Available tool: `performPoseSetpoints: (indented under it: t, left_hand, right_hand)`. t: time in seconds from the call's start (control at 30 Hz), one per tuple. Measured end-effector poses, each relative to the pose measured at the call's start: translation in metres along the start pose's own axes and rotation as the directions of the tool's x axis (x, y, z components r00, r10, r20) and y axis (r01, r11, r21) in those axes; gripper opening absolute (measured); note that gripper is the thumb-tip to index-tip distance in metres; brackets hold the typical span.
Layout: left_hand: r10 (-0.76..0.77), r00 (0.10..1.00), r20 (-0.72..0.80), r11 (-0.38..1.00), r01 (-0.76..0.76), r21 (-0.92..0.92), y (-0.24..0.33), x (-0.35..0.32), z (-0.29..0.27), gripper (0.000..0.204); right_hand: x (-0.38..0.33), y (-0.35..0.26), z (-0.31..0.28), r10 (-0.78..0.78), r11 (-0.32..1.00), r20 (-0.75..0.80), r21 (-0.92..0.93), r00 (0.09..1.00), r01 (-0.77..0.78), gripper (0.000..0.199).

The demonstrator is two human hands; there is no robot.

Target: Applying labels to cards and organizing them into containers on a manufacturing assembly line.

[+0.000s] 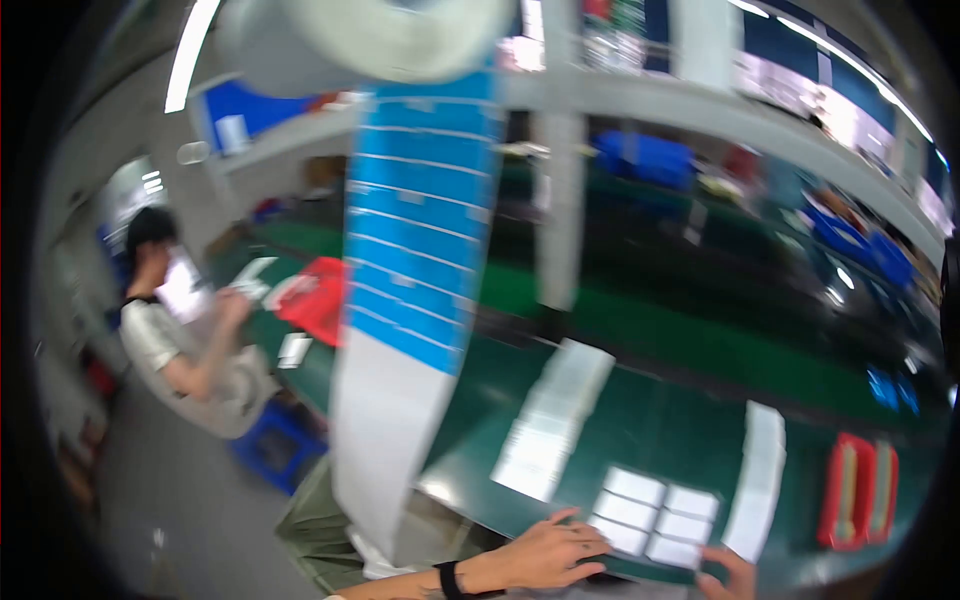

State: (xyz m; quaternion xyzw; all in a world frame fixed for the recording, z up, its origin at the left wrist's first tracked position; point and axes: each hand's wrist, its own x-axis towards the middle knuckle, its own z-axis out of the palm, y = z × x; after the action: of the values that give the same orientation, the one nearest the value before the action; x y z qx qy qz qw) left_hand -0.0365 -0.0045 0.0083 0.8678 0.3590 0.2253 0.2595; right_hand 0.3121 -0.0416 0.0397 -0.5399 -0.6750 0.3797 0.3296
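Currently, I log: left hand point(555, 553), fingers spread; right hand point(730, 577), thumb and finger parted; six cards point(683, 525) between, which a stray brush from either might skew.

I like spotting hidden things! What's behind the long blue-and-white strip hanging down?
A red container peeks out left of the hanging strip, and the green table shows on both sides. Anything straight behind the strip is covered, so I can't tell.
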Motion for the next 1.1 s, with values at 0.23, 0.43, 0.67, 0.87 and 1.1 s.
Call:
performPoseSetpoints:
  t: [0.23,0.43,0.67,0.87,1.1]
  left_hand:
    - [-0.168,0.046,-0.985,0.669,0.739,-0.080,-0.118,-0.096,-0.243,0.079]
    - [-0.597,0.392,-0.699,0.801,0.241,-0.549,-0.207,-0.195,-0.245,0.016]
    - [-0.647,0.424,-0.634,0.726,0.087,-0.682,-0.066,-0.212,-0.103,0.019]
    - [-0.835,0.341,-0.432,0.537,0.332,-0.776,0.013,-0.257,-0.004,0.036]
    - [-0.808,0.418,-0.414,0.538,0.239,-0.808,0.054,-0.254,0.003,0.040]
  right_hand:
    - [-0.026,-0.029,0.020,0.084,0.973,0.053,0.211,0.995,-0.093,0.019]
    - [0.018,-0.082,0.090,-0.066,0.972,0.297,0.235,0.953,-0.006,0.015]
    - [0.043,-0.181,0.168,-0.603,0.796,0.390,0.344,0.696,0.498,0.019]
    - [0.053,-0.220,0.268,-0.775,0.536,0.442,0.081,0.452,0.840,0.041]
    - [0.051,-0.198,0.306,-0.820,0.441,0.414,0.016,0.396,0.897,0.035]
